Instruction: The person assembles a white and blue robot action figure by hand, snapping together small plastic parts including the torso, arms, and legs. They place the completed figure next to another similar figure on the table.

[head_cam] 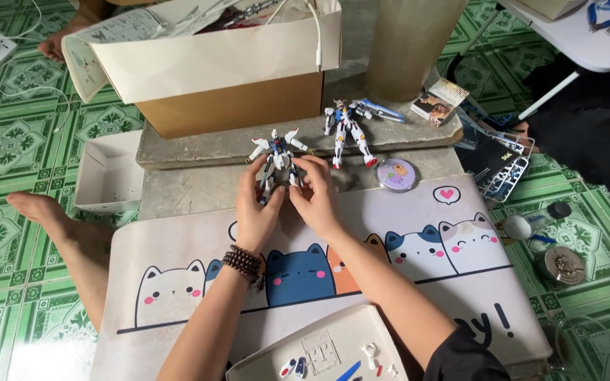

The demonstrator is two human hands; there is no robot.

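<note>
Both my hands hold a small white, blue and red robot model [277,156] upright at the far edge of a white desk mat [178,247] printed with cartoon cats. My left hand [258,210] grips its legs from the left; a dark bead bracelet [243,263] circles that wrist. From the right, my right hand [317,196] pinches the model's lower body. A second robot model [348,130], similar in colour, stands just beyond on a grey stone slab [199,148], untouched.
An open cardboard box [227,77] sits on the slab behind. A round lilac tin [396,174] lies right of my hands. A white tray [340,342] with small parts is near me. Plastic part frames [506,166] and small pots lie right. My bare foot [37,208] rests left.
</note>
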